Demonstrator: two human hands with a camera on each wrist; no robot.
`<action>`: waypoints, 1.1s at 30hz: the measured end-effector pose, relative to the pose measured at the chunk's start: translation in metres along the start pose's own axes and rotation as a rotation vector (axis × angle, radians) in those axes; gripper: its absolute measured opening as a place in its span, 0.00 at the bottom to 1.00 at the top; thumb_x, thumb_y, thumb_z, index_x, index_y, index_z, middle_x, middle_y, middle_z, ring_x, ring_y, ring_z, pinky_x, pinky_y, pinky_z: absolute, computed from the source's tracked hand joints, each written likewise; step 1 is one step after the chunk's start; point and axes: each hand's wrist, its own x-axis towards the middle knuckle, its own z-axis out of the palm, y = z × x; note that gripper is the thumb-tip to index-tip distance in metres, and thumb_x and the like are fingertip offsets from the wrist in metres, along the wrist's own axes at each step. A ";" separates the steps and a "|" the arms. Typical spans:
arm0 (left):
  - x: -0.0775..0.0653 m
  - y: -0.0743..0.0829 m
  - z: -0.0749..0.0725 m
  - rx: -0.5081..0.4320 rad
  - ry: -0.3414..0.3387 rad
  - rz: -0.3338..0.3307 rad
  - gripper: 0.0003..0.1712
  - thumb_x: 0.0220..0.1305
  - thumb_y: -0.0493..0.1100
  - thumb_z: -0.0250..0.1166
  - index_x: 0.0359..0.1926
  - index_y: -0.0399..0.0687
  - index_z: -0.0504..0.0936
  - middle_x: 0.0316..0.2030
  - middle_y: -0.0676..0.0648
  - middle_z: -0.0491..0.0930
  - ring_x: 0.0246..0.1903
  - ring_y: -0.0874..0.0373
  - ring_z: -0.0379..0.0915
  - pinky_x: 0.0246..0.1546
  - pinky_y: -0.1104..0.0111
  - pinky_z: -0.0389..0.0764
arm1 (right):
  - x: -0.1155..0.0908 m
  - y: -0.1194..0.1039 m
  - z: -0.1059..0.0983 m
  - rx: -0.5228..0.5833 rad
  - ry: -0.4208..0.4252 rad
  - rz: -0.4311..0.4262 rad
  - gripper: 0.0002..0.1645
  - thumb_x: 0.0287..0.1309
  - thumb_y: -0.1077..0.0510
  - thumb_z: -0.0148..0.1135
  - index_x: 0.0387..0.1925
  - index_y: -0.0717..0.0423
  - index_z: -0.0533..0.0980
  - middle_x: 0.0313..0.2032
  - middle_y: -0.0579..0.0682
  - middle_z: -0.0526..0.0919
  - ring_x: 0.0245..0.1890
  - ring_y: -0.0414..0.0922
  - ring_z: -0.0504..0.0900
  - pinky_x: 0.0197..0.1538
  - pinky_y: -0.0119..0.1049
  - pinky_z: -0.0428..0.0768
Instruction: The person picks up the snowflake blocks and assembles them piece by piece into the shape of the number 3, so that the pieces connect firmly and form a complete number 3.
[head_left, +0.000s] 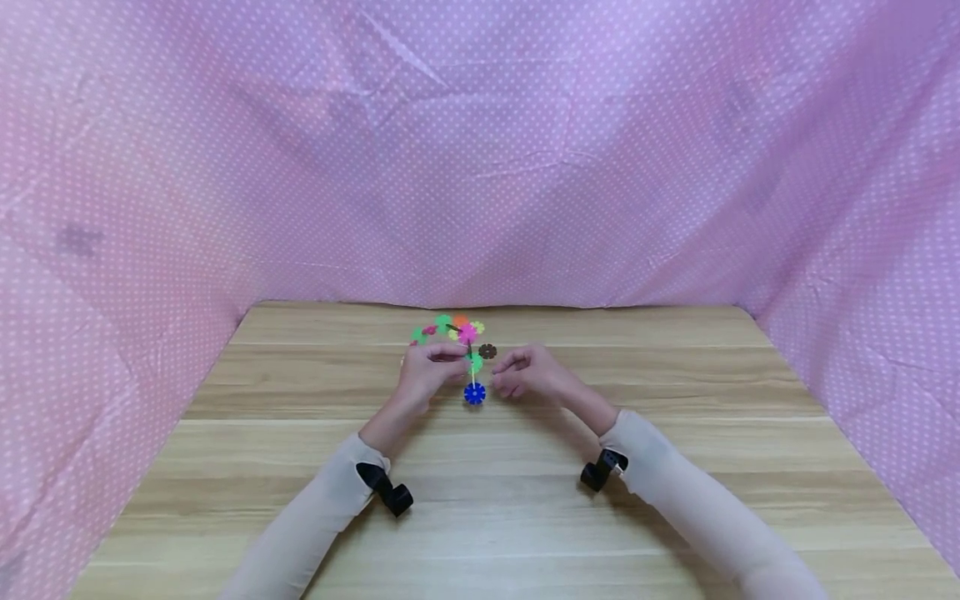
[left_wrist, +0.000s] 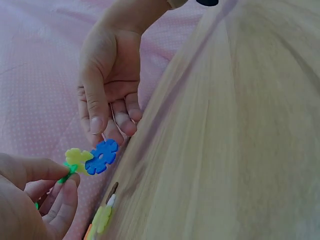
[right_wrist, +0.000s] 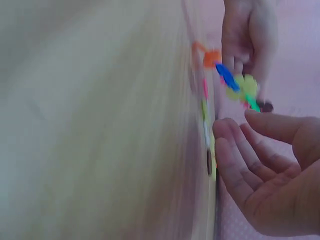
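Observation:
Thumb and fingers of my left hand (head_left: 431,373) pinch a short string of joined flower-shaped plastic discs at its green disc (left_wrist: 67,172). A yellow disc (left_wrist: 77,157) slots into the green one, and a blue disc (left_wrist: 101,156) forms the near end. Part of the string is hidden behind the left fingers. My right hand (head_left: 528,372) is just right of the blue disc, fingers loosely bent. In the right wrist view, the right thumb and fingers (right_wrist: 227,152) are spread apart with nothing between them, and the string shows beyond the thumb.
More discs are at the table's far side, past the left hand: green (head_left: 443,322), orange (head_left: 460,322) and pink (head_left: 467,332) among them. A brown disc (head_left: 487,351) is between and beyond the hands. Pink dotted cloth (head_left: 495,208) hangs behind the wooden table (head_left: 495,517).

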 end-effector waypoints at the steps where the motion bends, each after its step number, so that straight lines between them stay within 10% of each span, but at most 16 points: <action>1: 0.000 -0.001 -0.001 0.009 0.005 0.000 0.18 0.53 0.24 0.73 0.47 0.31 0.86 0.45 0.40 0.85 0.32 0.63 0.81 0.43 0.64 0.89 | 0.003 0.000 -0.003 -0.023 0.005 0.001 0.16 0.62 0.65 0.68 0.48 0.71 0.80 0.38 0.62 0.88 0.32 0.47 0.87 0.41 0.42 0.89; 22: 0.002 -0.011 0.004 0.123 -0.016 0.037 0.15 0.50 0.25 0.74 0.41 0.34 0.89 0.48 0.37 0.87 0.36 0.60 0.84 0.36 0.73 0.87 | 0.049 0.002 -0.032 -0.373 -0.054 -0.080 0.24 0.60 0.69 0.67 0.59 0.64 0.79 0.35 0.58 0.82 0.30 0.42 0.75 0.34 0.29 0.75; 33: 0.002 -0.011 0.002 0.121 -0.012 0.041 0.14 0.52 0.26 0.73 0.42 0.36 0.88 0.47 0.40 0.88 0.33 0.62 0.80 0.35 0.75 0.86 | 0.050 0.002 -0.029 -0.410 -0.049 -0.101 0.17 0.50 0.72 0.72 0.43 0.68 0.79 0.35 0.56 0.80 0.36 0.43 0.76 0.39 0.29 0.76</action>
